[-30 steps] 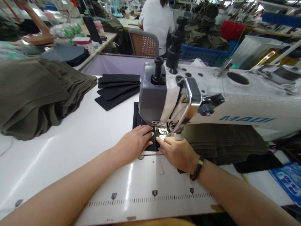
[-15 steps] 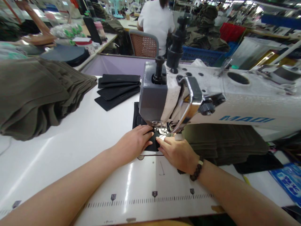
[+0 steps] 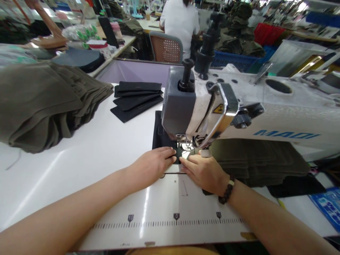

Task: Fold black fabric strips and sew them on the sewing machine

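- Head view, middle: a black fabric piece [image 3: 162, 136] lies flat on the worktop [image 3: 106, 145], its far part to the left of the sewing machine's [image 3: 239, 122] head and its near right edge beside the metal presser foot [image 3: 188, 146].
- Head view, left hand [image 3: 154, 163]: its fingers are stretched out and lie on top of the near part of the piece, pressing rather than clasping, as far as one can judge.
- Head view, right hand [image 3: 207, 171]: its fingers reach left, the tips at the piece's near right edge, just on the near side of the foot; whether they pinch the edge, I cannot tell.
- Head view, risk at the foot: both hands' fingertips are near it, so a slip or careless push while the machine runs could bring a finger under the needle.
- Head view, risk to the cloth: uneven pressure from the two hands could skew the piece or pucker its edge.
- Head view, right: an olive fabric stack [image 3: 255, 159] lies beneath the machine's arm, near the right hand; a knock from the wrist could shift its layers.
- Head view, far left of the machine: folded black pieces [image 3: 138, 97] overlap in a loose fan, which a sweeping left arm could scatter.
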A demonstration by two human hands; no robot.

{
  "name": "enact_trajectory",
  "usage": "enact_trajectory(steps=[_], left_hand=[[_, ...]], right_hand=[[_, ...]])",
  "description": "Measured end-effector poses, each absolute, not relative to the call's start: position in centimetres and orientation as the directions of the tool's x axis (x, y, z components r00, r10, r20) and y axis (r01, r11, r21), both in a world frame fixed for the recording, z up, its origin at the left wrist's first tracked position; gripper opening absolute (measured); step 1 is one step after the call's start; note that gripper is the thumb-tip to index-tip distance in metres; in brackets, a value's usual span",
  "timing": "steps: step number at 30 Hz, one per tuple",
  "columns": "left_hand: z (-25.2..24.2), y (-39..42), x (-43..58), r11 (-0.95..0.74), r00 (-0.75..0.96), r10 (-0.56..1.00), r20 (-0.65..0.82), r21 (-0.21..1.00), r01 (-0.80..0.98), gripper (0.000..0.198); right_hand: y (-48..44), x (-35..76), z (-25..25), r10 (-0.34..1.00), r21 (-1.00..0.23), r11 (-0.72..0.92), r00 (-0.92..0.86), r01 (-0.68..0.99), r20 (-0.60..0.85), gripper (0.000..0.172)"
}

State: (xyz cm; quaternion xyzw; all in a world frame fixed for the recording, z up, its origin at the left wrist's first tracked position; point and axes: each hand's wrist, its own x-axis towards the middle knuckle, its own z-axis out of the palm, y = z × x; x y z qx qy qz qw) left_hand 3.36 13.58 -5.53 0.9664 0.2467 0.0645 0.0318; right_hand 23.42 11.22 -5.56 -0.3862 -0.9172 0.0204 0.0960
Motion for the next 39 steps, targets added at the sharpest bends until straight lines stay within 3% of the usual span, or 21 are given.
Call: enact_trajectory(steps=[7, 12, 19, 31, 39], left_hand=[[-5.0, 15.1, 3.7, -0.833, 0.833, 0.546, 0.088, 0.164, 0.528, 0.022], [-4.6, 16.2, 4.0, -0.815, 0.813, 0.575, 0.093, 0.146, 0.56, 0.018], [-4.4, 16.8, 4.4, -0.824, 0.818, 0.567, 0.096, 0.078, 0.562, 0.016], [-4.3, 16.6, 4.4, -0.827, 0.821, 0.561, 0.107, 0.088, 0.555, 0.015], [-4.9, 16.7, 4.2, -0.809, 0.801, 0.588, 0.114, 0.093, 0.581, 0.012]], right_hand=[[11.4, 22.6, -5.6, 0.797, -0.064, 0.599, -0.588, 0.798, 0.136, 0.024], [11.5, 22.4, -5.7, 0.83, -0.062, 0.556, -0.552, 0.829, 0.074, 0.028], [11.6, 22.5, -5.7, 0.827, -0.081, 0.563, -0.559, 0.823, 0.066, 0.028], [11.4, 22.5, -5.4, 0.8, -0.056, 0.592, -0.577, 0.804, 0.166, 0.023], [11.4, 22.3, -5.3, 0.813, -0.027, 0.578, -0.572, 0.816, 0.113, 0.024]])
